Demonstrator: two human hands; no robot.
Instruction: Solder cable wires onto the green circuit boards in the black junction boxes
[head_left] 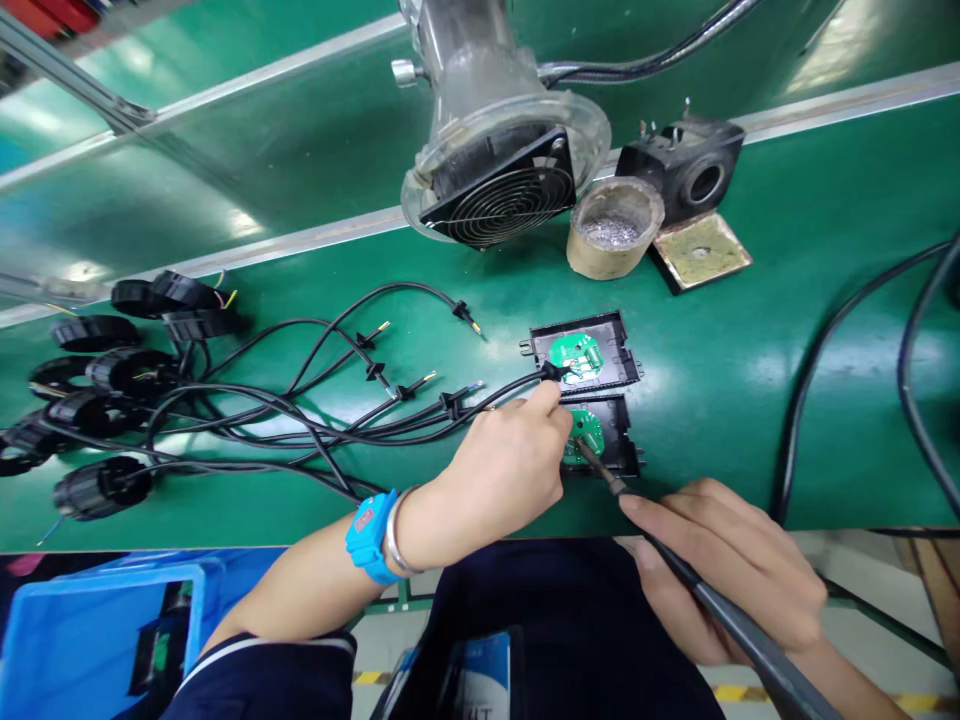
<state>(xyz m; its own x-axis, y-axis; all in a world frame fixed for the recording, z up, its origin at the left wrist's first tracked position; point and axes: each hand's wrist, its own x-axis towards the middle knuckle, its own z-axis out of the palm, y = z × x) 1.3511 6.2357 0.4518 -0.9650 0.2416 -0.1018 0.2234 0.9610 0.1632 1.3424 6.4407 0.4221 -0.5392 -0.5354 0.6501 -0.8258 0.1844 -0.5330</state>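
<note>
My right hand (727, 570) is closed around a soldering iron (694, 580) with a dark handle. The iron's tip reaches the green circuit board (589, 430) in the lower black plastic case (621, 430). My left hand (510, 470) is closed in a pinch at the left side of this board; its fingertips and whatever they hold are hidden. Just above, a second black case (619, 345) holds another green circuit board (576, 358). A black cable (495, 392) with a grommet runs to that upper board, passing close to my left knuckles.
Several loose black cables (300, 400) with bare coloured wire ends and black round housings (101, 490) lie at left. A fan-fronted fume extractor (506, 195) overhangs the bench. Behind the cases stand a solder-scrap cup (611, 240), a sponge tray (701, 255) and an iron stand (682, 170).
</note>
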